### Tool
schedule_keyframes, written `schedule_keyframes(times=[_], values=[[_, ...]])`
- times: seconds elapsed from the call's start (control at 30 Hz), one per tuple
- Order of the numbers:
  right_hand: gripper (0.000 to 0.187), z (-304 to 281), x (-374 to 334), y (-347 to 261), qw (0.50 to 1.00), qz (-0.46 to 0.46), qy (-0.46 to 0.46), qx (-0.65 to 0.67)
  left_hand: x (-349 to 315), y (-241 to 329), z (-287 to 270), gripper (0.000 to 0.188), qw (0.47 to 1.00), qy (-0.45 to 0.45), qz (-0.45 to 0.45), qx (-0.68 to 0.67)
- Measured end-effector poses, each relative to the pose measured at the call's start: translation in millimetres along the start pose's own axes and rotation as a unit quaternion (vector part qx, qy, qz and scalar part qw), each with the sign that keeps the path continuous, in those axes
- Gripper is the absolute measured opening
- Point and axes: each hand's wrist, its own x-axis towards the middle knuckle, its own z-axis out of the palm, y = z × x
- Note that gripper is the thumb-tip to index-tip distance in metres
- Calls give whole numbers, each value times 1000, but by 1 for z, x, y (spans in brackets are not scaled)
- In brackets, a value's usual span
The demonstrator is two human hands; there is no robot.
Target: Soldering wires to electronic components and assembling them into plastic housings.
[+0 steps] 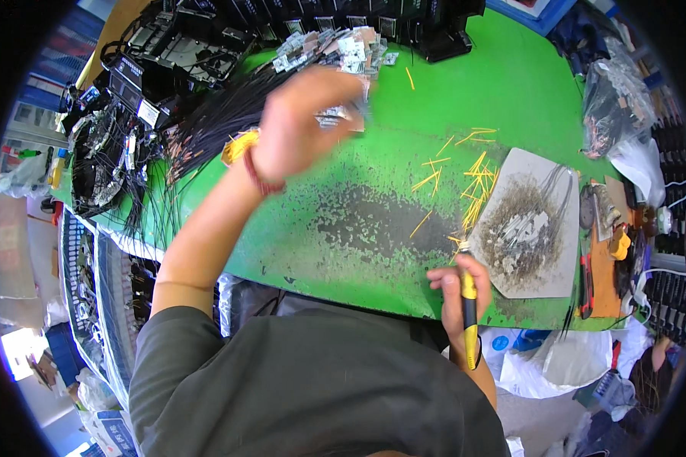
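Note:
My left hand, smeared by motion, is over the pile of small silvery flat pieces with thin black cables. Whether it holds anything cannot be made out. My right hand is closed around a yellow-and-black pen-shaped tool at the near edge of the table. A pale metal end of the tool points away from me. Thin yellow strips lie scattered beyond it. Right of this hand lies a grey board, stained dark, with silvery pieces on its middle.
Black device housings line the far left and back of the green table. A tangle of black parts sits at the left edge. Red-and-black cutters and a yellow roll lie at right, below plastic bags.

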Motion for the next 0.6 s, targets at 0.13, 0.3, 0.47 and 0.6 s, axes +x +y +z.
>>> schedule_keyframes(times=[0.13, 0.3, 0.47, 0.6], values=[[46, 11, 17, -32, 990, -126, 54, 39, -23, 122, 20, 45, 961, -136, 33, -238], [39, 4, 9, -32, 982, -135, 24, -126, -47, 144, 25, 47, 937, -133, -107, -305], [38, 6, 7, -10, 992, 67, -13, -103, -84, 99, -12, 10, 924, -274, -204, -170], [39, 26, 23, 6, 959, -102, -77, -252, -106, 86, -14, 11, 935, -271, -211, -91]])
